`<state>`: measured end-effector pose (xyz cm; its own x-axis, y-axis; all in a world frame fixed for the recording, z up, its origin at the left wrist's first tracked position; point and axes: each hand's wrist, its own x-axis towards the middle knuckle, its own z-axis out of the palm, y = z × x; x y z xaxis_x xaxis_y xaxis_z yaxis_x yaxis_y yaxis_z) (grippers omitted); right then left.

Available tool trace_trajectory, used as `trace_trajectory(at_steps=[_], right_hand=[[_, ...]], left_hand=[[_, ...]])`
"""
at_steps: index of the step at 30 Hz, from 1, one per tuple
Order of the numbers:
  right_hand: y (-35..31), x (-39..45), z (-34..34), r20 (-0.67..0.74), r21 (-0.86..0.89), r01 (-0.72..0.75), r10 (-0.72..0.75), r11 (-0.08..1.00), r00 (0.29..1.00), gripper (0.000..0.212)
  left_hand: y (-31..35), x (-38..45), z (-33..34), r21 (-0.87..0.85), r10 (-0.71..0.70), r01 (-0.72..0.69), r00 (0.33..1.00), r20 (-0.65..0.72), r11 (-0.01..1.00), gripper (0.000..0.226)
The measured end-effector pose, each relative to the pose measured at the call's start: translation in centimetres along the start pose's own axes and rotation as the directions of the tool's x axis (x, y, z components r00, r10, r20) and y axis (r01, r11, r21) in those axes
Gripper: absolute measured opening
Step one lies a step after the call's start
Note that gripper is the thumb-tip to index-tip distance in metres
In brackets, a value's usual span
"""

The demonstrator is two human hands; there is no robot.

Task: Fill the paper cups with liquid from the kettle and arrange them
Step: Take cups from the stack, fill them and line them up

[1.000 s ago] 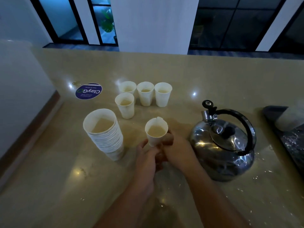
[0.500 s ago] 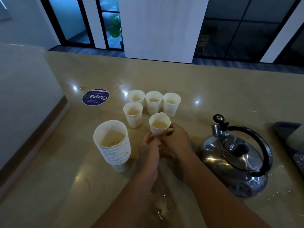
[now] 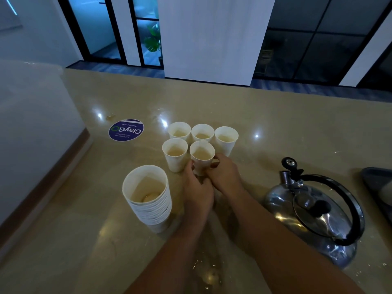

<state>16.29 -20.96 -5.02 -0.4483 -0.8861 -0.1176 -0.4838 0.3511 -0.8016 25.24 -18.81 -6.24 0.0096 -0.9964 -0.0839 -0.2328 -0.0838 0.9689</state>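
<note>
On the beige counter (image 3: pixel 275 124) both forearms reach forward from the bottom edge, converging on one filled paper cup (image 3: pixel 201 157). To the right stands the steel kettle (image 3: pixel 314 211), lid on and handle arched over it, well apart from the hands. A stack of empty cups (image 3: pixel 148 196) stands left of the forearms. The left hand (image 3: pixel 197 187) and right hand (image 3: pixel 224 177) each curl fingers round the cup's lower wall, hiding its base. This cup sits just beside another filled cup (image 3: pixel 175 153), in front of a row of three filled cups (image 3: pixel 202 133). A dark tray (image 3: pixel 377 181) is cut off at the right edge.
</note>
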Motion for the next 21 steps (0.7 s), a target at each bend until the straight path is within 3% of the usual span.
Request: trace_trajectory(at_steps=[8,11,15,18,20,21], right_hand=[[0.8,0.4,0.0,0.043,0.035,-0.053,0.051,0.998,0.998,0.05],[1.7,-0.8,-0.6,-0.005,0.096,-0.105,0.106,0.99,0.994,0.05],[1.3,-3.6,-2.1,-0.081,0.235,-0.045,0.065,0.971,0.995,0.043],[-1.0,-6.0,-3.5,-0.058,0.265,0.054,-0.04,0.963,0.997,0.024],[-3.3,-7.9,-4.4,-0.009,0.29,0.135,-0.139,0.948,0.99,0.007],[-4.3,-8.9,-4.5,0.021,0.286,0.174,-0.188,0.942,0.982,0.01]], left_hand=[[-0.9,0.7,-0.5,0.044,-0.01,0.008,0.998,0.065,0.999,0.064],[-0.8,-1.4,-1.5,0.027,0.047,-0.048,0.998,0.044,0.998,0.061],[-0.3,-6.0,-3.7,0.012,0.091,-0.093,0.99,0.103,0.996,0.053],[-0.6,-9.7,-6.2,0.016,0.243,-0.246,0.963,0.116,0.969,0.052],[-0.7,-11.5,-8.3,0.027,0.406,-0.408,0.913,0.043,0.913,0.05],[-0.9,-12.0,-9.3,0.046,0.494,-0.492,0.869,-0.023,0.869,0.049]])
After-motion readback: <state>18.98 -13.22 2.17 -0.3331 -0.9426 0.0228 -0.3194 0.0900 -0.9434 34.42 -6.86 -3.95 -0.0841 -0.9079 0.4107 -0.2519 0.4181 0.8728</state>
